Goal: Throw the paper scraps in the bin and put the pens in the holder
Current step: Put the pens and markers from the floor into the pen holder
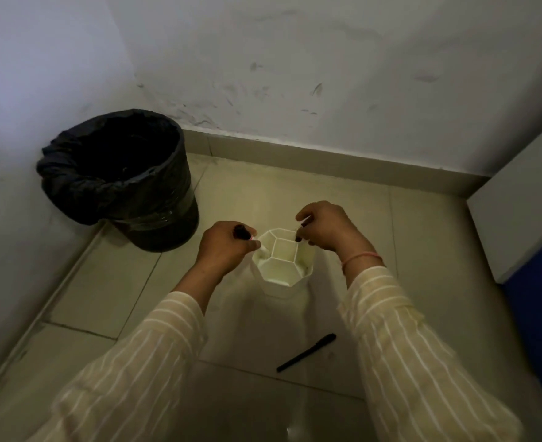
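Two hands are recorded over a white pen holder [284, 266] that stands on the tiled floor [422, 250], near the wall skirting. The holder is hexagonal and divided into compartments.

Left hand [223, 250]: clenched around a dark-capped pen [243, 232], held at the holder's left rim, with a pale end pointing into the left compartment. The wrist is bent downward, the forearm rising from a striped sleeve [142, 355].

Right hand [325, 228]: fingers pinched on what appears to be a second pen [304, 222], poised at the holder's right rim; most of that pen is hidden by the fingers. A pink band [360, 258] is worn at the wrist.

One black pen [306, 353] is noted lying loose on the floor, on the near side of the holder, between the two forearms and well apart from either hand.

One black bin [120, 177], lined with a dark bag, is placed in the far left corner of the floor. No paper scraps are seen on the floor; the bin's contents cannot be made out.

Step in hand, as judged: pens being lowered into the holder. The next move is judged to call for both pens to be released into compartments, after which the loose pen is to be collected.
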### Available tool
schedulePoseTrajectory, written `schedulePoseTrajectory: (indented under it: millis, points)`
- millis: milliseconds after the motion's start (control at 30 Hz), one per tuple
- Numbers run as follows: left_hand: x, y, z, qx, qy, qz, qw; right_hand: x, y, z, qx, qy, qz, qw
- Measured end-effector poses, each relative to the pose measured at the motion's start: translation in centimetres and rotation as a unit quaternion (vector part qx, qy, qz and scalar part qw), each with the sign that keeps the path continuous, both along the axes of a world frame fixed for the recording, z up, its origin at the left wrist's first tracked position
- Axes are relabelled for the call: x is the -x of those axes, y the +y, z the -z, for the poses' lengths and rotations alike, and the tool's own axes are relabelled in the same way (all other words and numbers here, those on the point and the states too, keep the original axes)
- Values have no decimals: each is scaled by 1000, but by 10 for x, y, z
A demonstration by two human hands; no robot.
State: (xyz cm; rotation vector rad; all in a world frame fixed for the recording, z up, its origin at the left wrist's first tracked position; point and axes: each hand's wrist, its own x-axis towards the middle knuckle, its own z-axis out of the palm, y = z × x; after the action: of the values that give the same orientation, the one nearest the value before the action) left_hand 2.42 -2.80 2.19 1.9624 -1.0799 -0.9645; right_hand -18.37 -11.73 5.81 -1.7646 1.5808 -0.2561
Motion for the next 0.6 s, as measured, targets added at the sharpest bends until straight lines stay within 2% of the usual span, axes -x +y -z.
schedulePoseTrajectory:
  millis: [67, 167, 367, 433, 500, 600]
  points:
    - [1, -1, -1, 7, 2, 1, 1000, 11, 4, 0, 36, -23, 39, 998]
    - [4, -5, -3, 13, 6, 2, 1000, 27, 13, -9, 24, -53, 98, 993]
    - [6, -5, -14, 25, 21, -41, 999, 53, 52, -5, -126, 49, 118, 984]
    - [-2, -1, -8, 12, -24, -39, 999, 55, 76, 13, -160, 74, 121, 977]
    - [-9, 7, 2, -22, -107, -21, 994, 55, 101, 32, -187, 83, 134, 970]
    - [-20, 25, 18, -95, -240, 21, 966, 54, 125, 59, -233, 83, 146, 958]
